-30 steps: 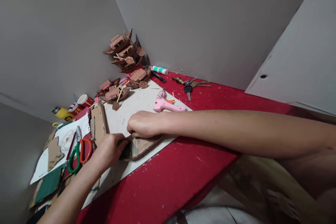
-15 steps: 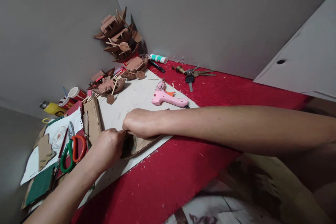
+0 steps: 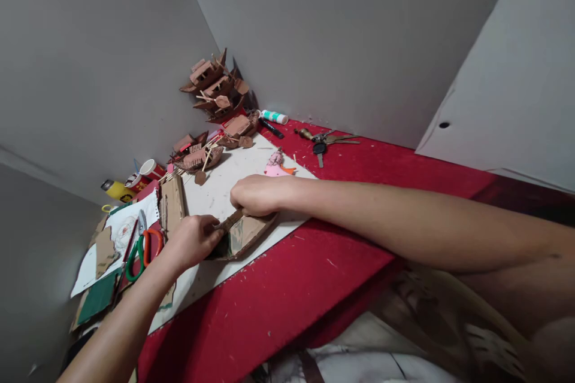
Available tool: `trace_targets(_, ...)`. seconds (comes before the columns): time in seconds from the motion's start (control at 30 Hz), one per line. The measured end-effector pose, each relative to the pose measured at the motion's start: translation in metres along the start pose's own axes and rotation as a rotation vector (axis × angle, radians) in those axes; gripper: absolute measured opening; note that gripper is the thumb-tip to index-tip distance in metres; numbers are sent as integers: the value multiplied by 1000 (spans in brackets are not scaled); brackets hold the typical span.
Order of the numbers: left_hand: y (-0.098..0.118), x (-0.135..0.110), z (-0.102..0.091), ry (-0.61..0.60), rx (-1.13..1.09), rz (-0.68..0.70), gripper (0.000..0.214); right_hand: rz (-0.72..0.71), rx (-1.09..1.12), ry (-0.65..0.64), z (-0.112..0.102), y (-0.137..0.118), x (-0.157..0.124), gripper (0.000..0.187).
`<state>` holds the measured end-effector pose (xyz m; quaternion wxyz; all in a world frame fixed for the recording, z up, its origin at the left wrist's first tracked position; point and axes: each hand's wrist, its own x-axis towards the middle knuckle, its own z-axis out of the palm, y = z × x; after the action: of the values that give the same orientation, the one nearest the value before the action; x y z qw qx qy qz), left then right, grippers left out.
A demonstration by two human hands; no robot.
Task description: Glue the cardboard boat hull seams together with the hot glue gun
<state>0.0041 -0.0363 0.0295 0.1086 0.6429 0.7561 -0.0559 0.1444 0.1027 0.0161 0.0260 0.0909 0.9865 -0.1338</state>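
A brown cardboard piece [image 3: 249, 232] with a curved near edge and a dark patch at its left end lies on the white board [image 3: 220, 191]. Along its far side runs a narrow cardboard strip [image 3: 230, 220]. My left hand [image 3: 191, 240] pinches the strip's left end between thumb and fingers. At the other end my right hand [image 3: 255, 194] is closed on the strip, its fingertips hidden beneath the hand. Just behind my right wrist lies a pink glue gun [image 3: 275, 166], its handle covered by my forearm.
Brown model boats [image 3: 211, 87] are stacked in the corner, with more boats [image 3: 197, 157] on the board. Scissors [image 3: 142, 248], cardboard scraps [image 3: 105, 251], paper cups [image 3: 151, 169] and a yellow bottle [image 3: 117, 190] stand or lie left. Keys [image 3: 320, 149] and a marker [image 3: 271, 128] lie on the red cloth [image 3: 287, 287].
My hands have moved apart, uncovering the strip between them. The left hand's fingers have loosened from a tight fist to a pinch. The camera view has shifted, and my right arm now hides the glue gun's handle.
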Motion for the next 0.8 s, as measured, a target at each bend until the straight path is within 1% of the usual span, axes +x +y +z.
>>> trace_targets(0.2,4,10,0,-2,-31,40,24,0,21,14,5,10,6,25)
trace_targets(0.3,-2,8,-6,6,-155,7,27,19,33,18,4,12,5,25)
trace_targets(0.37,-8,3,-9,53,-245,-39,32,26,62,24,4,11,3,25)
trace_targets(0.4,-10,-1,-9,111,-273,-62,34,18,76,31,5,11,3,24)
trace_targets(0.43,-12,-6,-8,193,-284,-77,36,5,89,43,5,11,2,24)
trace_targets(0.5,-13,-17,-3,422,-259,-57,32,-32,109,103,5,13,2,25)
trace_targets(0.57,-12,-28,5,646,-192,53,22,-56,127,219,2,17,1,30)
trace_targets(0.63,-10,-39,15,813,-97,205,17,-51,153,359,-5,22,-2,35)
trace_targets(0.7,-10,-49,24,904,-14,328,26,-22,183,467,-16,29,-7,33)
trace_targets(0.73,-10,-54,28,912,28,377,30,3,195,499,-20,33,-10,31)
trace_targets(0.8,-15,-63,37,883,92,414,35,62,181,515,-26,42,-21,27)
